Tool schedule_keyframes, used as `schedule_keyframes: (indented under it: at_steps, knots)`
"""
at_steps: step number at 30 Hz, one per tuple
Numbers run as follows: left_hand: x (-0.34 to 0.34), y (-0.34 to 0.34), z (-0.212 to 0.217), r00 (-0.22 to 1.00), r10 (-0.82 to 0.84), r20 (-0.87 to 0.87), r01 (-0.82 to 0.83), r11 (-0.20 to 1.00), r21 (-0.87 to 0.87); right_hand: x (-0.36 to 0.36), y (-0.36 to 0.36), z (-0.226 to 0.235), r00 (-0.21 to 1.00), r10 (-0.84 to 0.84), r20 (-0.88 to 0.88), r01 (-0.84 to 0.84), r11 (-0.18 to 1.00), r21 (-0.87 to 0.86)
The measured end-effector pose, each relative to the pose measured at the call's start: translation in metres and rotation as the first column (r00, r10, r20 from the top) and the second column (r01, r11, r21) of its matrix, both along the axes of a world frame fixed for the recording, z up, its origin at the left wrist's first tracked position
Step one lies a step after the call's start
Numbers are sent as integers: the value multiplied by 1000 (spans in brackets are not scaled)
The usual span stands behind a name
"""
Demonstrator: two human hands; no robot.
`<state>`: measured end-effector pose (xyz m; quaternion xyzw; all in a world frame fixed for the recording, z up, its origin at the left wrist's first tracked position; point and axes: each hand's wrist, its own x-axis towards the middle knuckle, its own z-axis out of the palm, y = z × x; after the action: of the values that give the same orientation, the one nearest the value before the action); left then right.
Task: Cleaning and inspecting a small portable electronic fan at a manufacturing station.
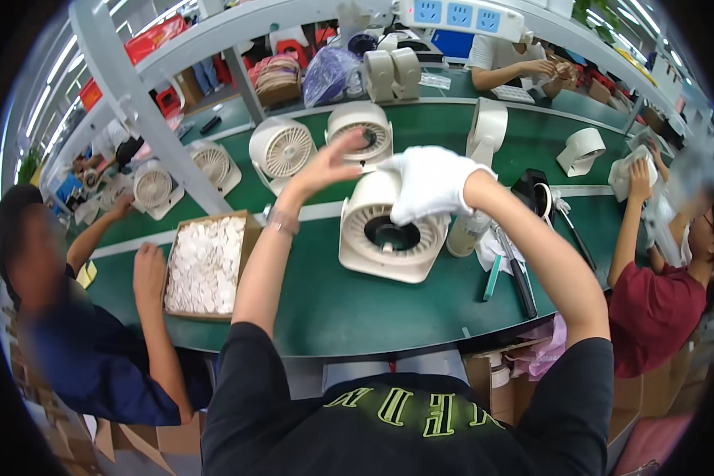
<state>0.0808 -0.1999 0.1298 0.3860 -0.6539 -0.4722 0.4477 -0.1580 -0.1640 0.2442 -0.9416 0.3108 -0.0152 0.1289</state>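
A cream-white fan housing [355, 234] stands on the green bench right in front of me, its round grille facing up toward me with a dark opening in the middle. My right hand [435, 184], in a white glove, grips its upper right side, fingers bent down over the grille. Bare and slightly blurred, my left hand [325, 168] hovers at the upper left of this housing with fingers spread and nothing in them. Just beyond those fingers stands another cream fan [355, 120], and a further fan [284, 152] is to its left.
A cardboard box [247, 252] full of small white pieces sits left of my arm. To the right are a spray can [466, 234], a black-handled tool [522, 289] and a green-handled tool [492, 279]. Co-workers sit on both sides. A metal post [163, 119] rises at left.
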Motion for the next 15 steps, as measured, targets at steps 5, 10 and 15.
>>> schedule_keyframes:
  at_steps: [5,10,15]
  knots:
    - [-48,143,-32,990,-50,135,60,996,-71,-8,59,-35,997,79,2,-79,996,-32]
    - [-64,168,-42,937,261,230,-188,936,-298,-25,79,-42,966,146,211,-162,985,58]
    - [-71,142,-53,954,258,151,-183,903,-388,-36,63,-88,688,-339,642,232,940,248]
